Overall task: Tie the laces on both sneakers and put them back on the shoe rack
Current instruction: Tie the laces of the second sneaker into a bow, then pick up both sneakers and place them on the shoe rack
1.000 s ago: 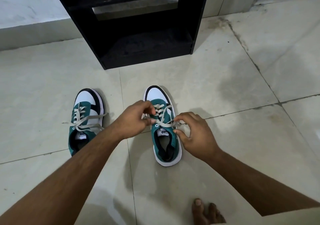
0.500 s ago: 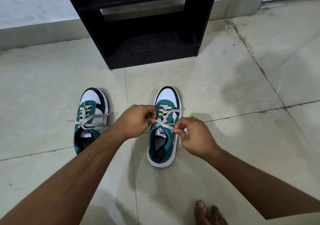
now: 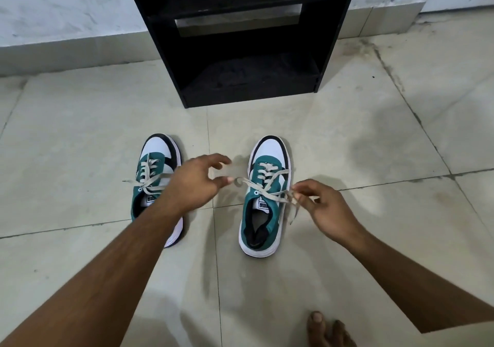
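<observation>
Hands pulled apart | left hand (image 3: 195, 183) loose-fingered, lace loop (image 3: 237, 182) just beside thumb | right hand (image 3: 326, 210) pinches lace end (image 3: 293, 211) beside shoe (image 3: 263, 203)

Two bare forearms (image 3: 112, 261), uncovered from wrist to frame edge, belong to a person facing a black open-fronted shelf unit (image 3: 240, 87). The left hand (image 3: 195, 183) and right hand (image 3: 328, 213) show slender fingers (image 3: 307, 186) with short nails. Farthest from the shelf unit are a bare foot (image 3: 328, 330) and an edge of pale cream cloth (image 3: 465, 337).
</observation>
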